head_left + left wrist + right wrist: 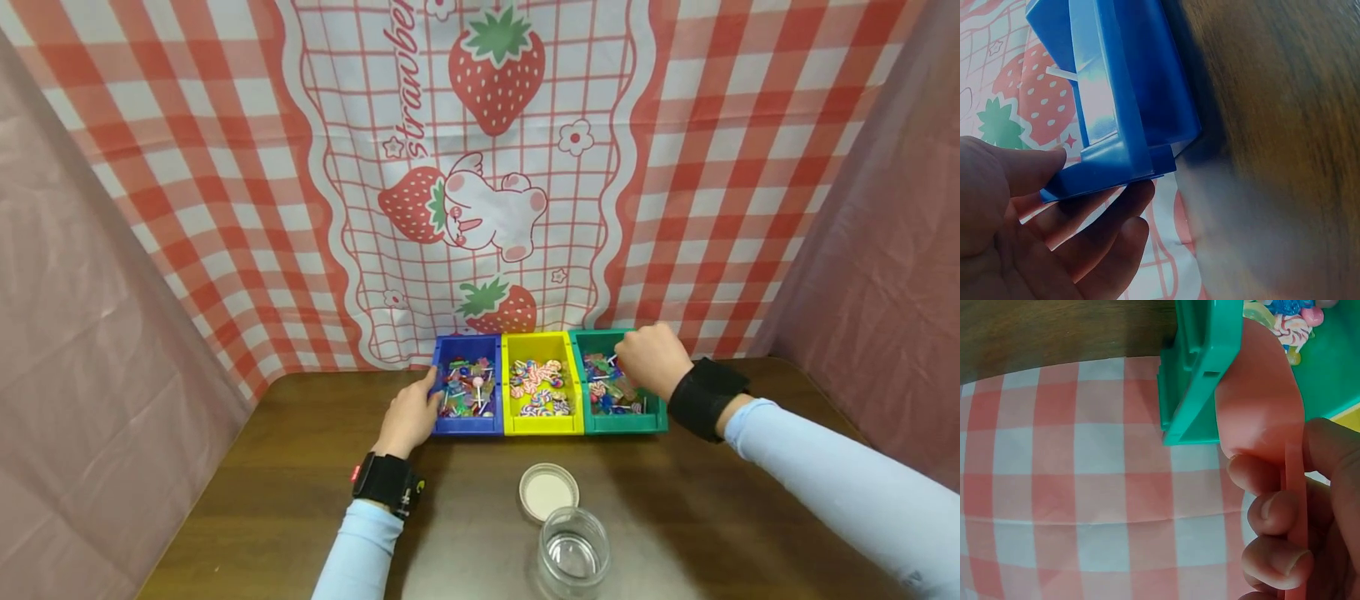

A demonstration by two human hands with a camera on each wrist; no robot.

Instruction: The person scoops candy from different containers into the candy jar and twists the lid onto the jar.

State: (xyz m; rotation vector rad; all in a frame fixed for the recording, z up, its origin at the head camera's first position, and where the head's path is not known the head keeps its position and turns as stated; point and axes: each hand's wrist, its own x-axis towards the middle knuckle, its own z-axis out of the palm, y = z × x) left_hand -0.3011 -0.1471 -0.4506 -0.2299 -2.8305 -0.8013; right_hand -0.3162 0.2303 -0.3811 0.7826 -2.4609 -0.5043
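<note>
My left hand (408, 418) grips the left rim of a blue bin (468, 426); in the left wrist view the thumb lies over the rim and the fingers are outside it. Assorted small candies and lollipops (465, 388) lie in that bin. At the green bin (626, 425) my right hand (654, 358) holds a pink scoop (1260, 394) by its handle, fingers curled round it. The scoop's head is inside the green bin, beside its wall and close to mixed candies (618, 388). The head view hides the scoop behind the hand.
Between those two stands a yellow bin (543, 426) with striped swirl candies (538, 377). An uncovered glass jar (573, 560) stands near the table's front, with a round lid (549, 492) just behind it. A checked strawberry cloth (495, 200) hangs behind the bins.
</note>
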